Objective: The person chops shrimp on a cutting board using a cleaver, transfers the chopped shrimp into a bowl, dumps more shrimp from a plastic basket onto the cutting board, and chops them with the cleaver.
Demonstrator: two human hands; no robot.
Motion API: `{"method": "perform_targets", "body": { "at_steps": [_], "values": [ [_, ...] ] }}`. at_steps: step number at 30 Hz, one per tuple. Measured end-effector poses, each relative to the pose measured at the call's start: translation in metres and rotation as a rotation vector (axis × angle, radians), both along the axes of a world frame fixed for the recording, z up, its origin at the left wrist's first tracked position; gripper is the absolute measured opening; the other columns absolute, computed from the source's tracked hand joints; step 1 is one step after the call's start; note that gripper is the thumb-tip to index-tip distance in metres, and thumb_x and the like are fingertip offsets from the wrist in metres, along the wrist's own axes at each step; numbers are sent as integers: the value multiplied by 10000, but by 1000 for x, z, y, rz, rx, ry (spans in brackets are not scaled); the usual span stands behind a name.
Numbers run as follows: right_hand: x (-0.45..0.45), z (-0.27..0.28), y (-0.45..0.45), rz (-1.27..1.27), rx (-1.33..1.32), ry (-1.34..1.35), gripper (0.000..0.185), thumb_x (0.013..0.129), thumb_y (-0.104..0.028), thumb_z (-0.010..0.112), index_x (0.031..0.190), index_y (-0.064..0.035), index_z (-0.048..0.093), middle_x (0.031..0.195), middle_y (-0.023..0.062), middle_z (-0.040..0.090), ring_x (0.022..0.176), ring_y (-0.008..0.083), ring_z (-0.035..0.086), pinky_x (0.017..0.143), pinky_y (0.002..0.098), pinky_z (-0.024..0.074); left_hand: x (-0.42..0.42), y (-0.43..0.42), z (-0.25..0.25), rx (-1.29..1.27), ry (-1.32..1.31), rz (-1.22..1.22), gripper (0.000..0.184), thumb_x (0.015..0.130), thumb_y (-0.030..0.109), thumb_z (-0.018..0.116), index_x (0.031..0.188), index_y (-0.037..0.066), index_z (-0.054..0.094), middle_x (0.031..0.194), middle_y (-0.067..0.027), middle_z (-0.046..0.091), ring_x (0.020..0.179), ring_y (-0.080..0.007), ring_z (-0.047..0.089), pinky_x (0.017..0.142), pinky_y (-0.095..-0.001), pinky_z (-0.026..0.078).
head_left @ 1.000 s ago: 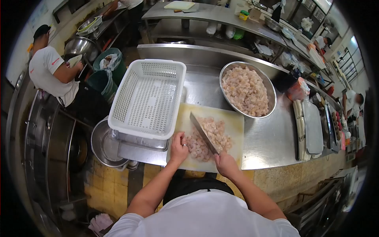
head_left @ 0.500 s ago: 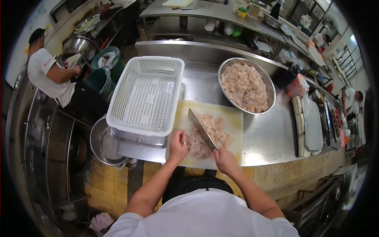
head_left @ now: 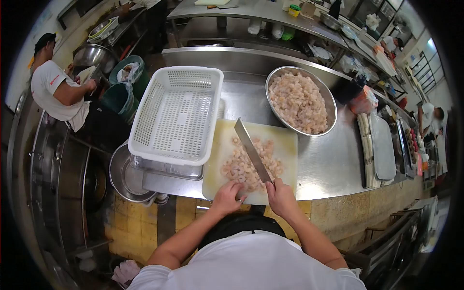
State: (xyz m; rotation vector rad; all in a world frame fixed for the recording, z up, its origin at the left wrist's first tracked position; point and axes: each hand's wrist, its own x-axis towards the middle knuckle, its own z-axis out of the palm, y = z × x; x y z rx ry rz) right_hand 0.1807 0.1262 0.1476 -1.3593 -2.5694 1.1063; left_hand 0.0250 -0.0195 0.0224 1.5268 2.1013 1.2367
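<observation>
My right hand point(head_left: 282, 197) is closed round the handle of a large knife point(head_left: 253, 152), whose blade slants up and left over the shrimp pieces point(head_left: 239, 166). These pieces lie spread on a pale cutting board point(head_left: 288, 145). At the board's front edge, just below the shrimp, is my left hand point(head_left: 229, 197), its fingers curled together; whatever they may hold is too small to make out. Beyond the board to the right, a steel bowl point(head_left: 332, 109) is heaped with more shrimp pieces. A white perforated basket point(head_left: 178, 113), with nothing in it, is left of the board.
A steel pot point(head_left: 126, 174) sits at the left, below the basket. Green bins point(head_left: 117, 99) and a person in a white shirt point(head_left: 57, 89) are farther left. Trays point(head_left: 383, 152) line the right side. A raised steel ledge point(head_left: 232, 54) runs behind the table.
My left hand has moved from the board's left side to its front edge. The knife has shifted slightly right, and the shrimp pieces are spread more loosely. The view has shifted slightly.
</observation>
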Motion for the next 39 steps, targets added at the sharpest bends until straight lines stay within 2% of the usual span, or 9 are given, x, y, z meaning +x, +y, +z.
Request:
{"method": "perform_targets", "body": {
  "at_steps": [3,5,7,14,21,26,29,36,39],
  "values": [
    [-3,-3,-8,19,37,64,390,1081,-329,566,1000,50,607,837,359,679,849,566,665,753,635,516,1,1,-21,66,10,4,238,843,92,781,1065,56,706,1057,-147,680,999,-380,685,861,-460,571],
    [3,-58,-9,53,47,8,387,1080,-332,572,1011,49,601,861,360,682,849,563,669,749,632,515,-3,3,-24,87,-9,-6,222,830,62,769,1043,63,708,1026,-140,680,969,-377,686,837,-456,574],
    [2,-67,-7,70,64,-25,391,1076,-341,581,1020,45,600,884,356,687,854,559,675,748,624,517,-3,2,-26,83,-17,-5,205,822,44,760,1018,64,705,992,-132,674,936,-377,684,811,-457,571],
    [16,-63,1,28,-126,63,412,1077,-372,592,1017,35,610,876,325,693,841,533,679,728,568,519,-2,2,-29,78,-43,24,164,839,38,750,989,73,693,953,-126,659,896,-371,675,784,-468,563],
    [15,6,-22,-131,-99,169,409,1105,-334,539,966,46,600,831,330,673,820,537,665,714,586,500,-6,11,-25,83,-87,-20,132,854,59,764,949,70,673,928,-125,660,847,-368,683,727,-462,564],
    [9,-55,-40,-82,58,25,385,1103,-314,532,949,33,596,811,340,662,802,565,646,692,618,493,-12,9,-33,69,-118,-27,153,825,22,761,931,73,663,924,-125,672,833,-369,686,722,-457,565],
    [-6,-57,-31,-82,83,9,379,1100,-314,530,950,29,592,803,343,659,782,575,638,680,628,489,-15,8,-37,95,-78,-26,183,806,17,767,943,71,659,925,-132,678,840,-365,690,728,-449,568],
    [3,-22,-47,-147,93,62,375,1091,-310,559,939,31,595,785,346,652,774,574,638,669,642,470,-14,6,-35,93,-76,-49,266,784,128,842,969,57,665,919,-137,684,861,-352,693,751,-448,573],
    [1,-66,-38,-82,111,20,356,1087,-292,572,933,28,592,780,346,647,771,576,634,661,633,470,-17,9,-12,202,67,-137,297,766,200,881,945,63,689,917,-132,685,845,-333,686,734,-432,572]
  ]
}}
